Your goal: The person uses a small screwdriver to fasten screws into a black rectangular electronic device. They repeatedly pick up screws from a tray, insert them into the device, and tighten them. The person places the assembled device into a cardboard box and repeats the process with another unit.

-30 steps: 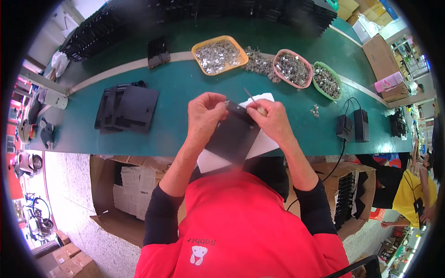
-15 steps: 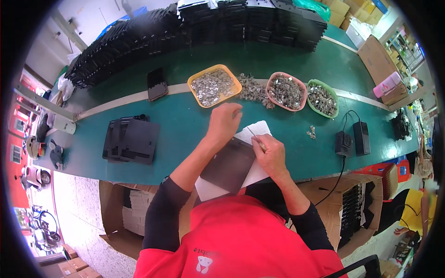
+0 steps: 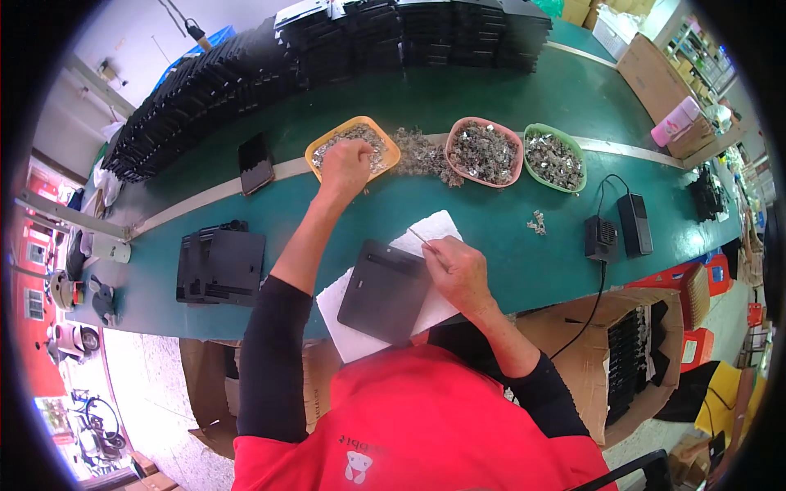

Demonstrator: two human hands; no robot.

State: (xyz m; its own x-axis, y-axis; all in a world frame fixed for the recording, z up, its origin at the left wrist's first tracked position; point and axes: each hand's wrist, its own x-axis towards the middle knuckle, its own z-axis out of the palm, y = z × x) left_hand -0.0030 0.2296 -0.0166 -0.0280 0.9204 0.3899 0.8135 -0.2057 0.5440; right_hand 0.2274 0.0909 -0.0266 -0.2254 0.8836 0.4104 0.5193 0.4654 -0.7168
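Observation:
My left hand (image 3: 345,169) reaches over the yellow tray (image 3: 395,156) of small shiny metal pieces. Its fingers are drawn together at the pieces; whatever they pinch is too small to make out. In front of me a black flat plastic panel (image 3: 383,292) lies tilted on a white foam pad (image 3: 332,304). Close to the panel's right edge, my right hand (image 3: 460,274) is closed around a thin, stick-like tool (image 3: 419,237) whose tip points up and left. The tool's other end is hidden in the fingers.
Loose metal pieces (image 3: 426,154) lie between the yellow tray and a pink tray (image 3: 517,168); a green tray (image 3: 581,176) stands beside it. Several black panels (image 3: 221,266) are stacked at left, near a phone (image 3: 255,165). Long black stacks (image 3: 352,49) line the back. A corded black box (image 3: 603,237) sits at right.
My left hand has moved up and left, from above the pad to the yellow tray. My right hand keeps the tool beside the panel. The whole view has shifted slightly.

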